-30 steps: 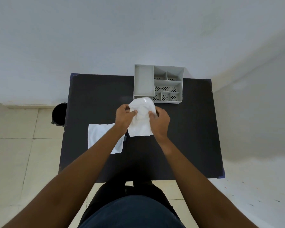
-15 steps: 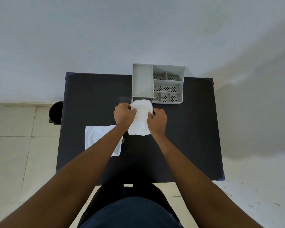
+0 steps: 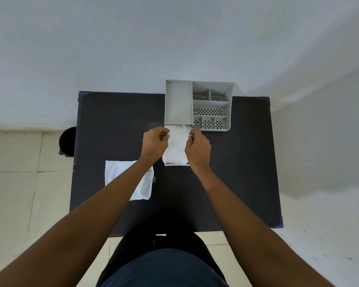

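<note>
Both hands — left hand (image 3: 155,142), right hand (image 3: 197,148) — pinch what looks like a thin white bag (image 3: 176,149) by its top corners — uneven pulling could tear it.

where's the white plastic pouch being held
Head view, centre of the black table: the white plastic pouch is pinched between the left hand and right hand, just before the grey divided organiser.
</note>
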